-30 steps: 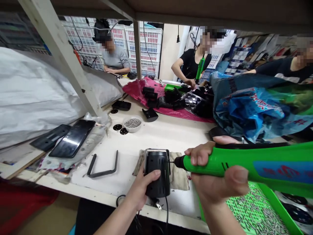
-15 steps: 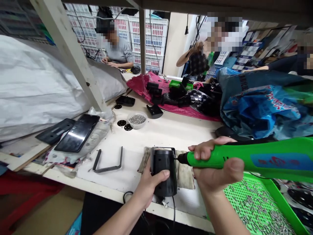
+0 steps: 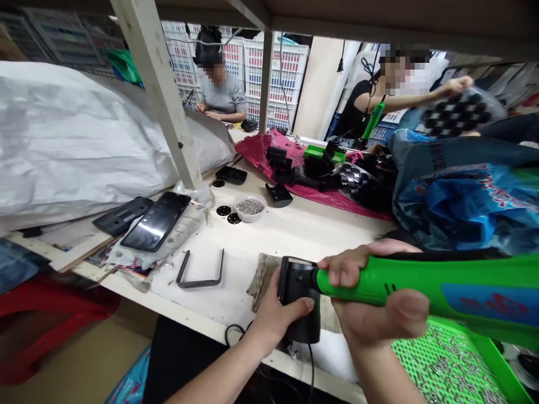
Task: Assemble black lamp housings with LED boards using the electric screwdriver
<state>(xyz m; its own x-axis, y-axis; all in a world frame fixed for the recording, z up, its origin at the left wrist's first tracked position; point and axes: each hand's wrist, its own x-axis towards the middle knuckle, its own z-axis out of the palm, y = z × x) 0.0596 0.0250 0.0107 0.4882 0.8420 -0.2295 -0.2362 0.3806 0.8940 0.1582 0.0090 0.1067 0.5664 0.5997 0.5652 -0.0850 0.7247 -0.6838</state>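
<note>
My left hand [image 3: 280, 308] is wrapped round a black plastic housing [image 3: 309, 325] with a cable hanging from its lower end. The housing rests on a folded cloth [image 3: 261, 278] at the table's front edge. My right hand [image 3: 370, 308] grips a green electric screwdriver [image 3: 412, 280] held level. Its dark nose meets the upper right part of the housing; the bit tip is hidden. Left of the housing lies a black U-shaped bracket [image 3: 201, 283]. Farther back is a round tub of small metal screws [image 3: 250, 207], with flat black discs [image 3: 223, 210] beside it.
A green perforated tray [image 3: 484, 350] of metal pieces stands at the lower right. A phone [image 3: 158, 221] lies on the left. Pink plastic [image 3: 252, 148] with black parts and a blue bag [image 3: 455, 196] lie behind. A wooden post [image 3: 162, 95] rises at left. Two people sit opposite.
The view has shifted, moving the table items rightward. The housing has turned in my left hand, and the screwdriver's nose is closer against it. A person opposite now holds up a clear bag of black discs.
</note>
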